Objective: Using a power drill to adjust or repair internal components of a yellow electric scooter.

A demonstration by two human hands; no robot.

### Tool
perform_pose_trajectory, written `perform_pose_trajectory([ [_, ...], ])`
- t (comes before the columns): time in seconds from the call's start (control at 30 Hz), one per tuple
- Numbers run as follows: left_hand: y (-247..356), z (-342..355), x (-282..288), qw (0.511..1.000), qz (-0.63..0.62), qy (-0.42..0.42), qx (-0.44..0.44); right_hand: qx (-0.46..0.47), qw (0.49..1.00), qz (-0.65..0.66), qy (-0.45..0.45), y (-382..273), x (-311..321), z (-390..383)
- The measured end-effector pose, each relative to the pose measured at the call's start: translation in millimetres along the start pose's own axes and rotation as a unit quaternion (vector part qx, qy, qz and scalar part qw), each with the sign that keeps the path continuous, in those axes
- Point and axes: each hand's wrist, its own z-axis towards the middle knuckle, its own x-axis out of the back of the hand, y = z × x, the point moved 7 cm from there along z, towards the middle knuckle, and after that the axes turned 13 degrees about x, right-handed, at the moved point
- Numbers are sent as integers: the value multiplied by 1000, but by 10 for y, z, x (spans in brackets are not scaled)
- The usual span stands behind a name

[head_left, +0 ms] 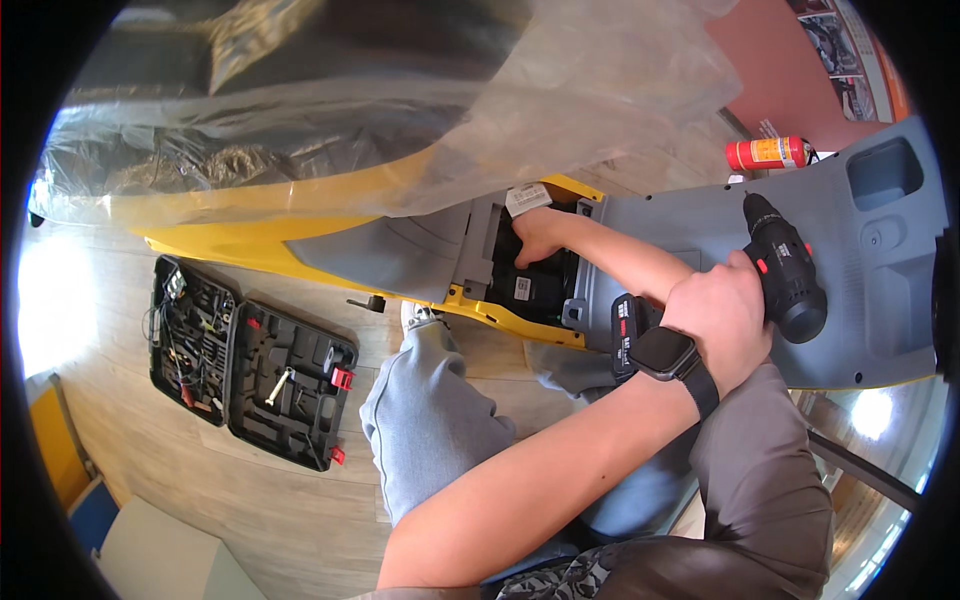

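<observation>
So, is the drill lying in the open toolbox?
No, the left hand grips the drill, while the toolbox lies apart on the floor.

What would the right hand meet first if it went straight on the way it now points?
Probably the grey frame to the left of the right hand; its fingertips are hidden, so depth is unclear.

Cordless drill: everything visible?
The cordless drill is black with red accents, its housing plastic-looking. It sits in the grip of the left hand, which hides most of the handle; its chuck points toward the picture's top, battery pack to the left. Behind it is the grey panel; whether they touch, I can't tell.
</observation>
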Motion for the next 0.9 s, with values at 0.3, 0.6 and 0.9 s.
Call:
perform_pose_trajectory([
  [0.3, 8, 1, -36, 1000, -4, -11, -5, 13, 1000, -15, -1, 22, 38, -30],
  [0.6, 5, 9, -19, 1000, -3, -7, -6, -38, 998, -50, 15, 48, 81, -226],
  [0.9, -13, 17, -56, 1000, -2, -16, 0, -22, 996, -88, -7, 4, 170, -257],
])
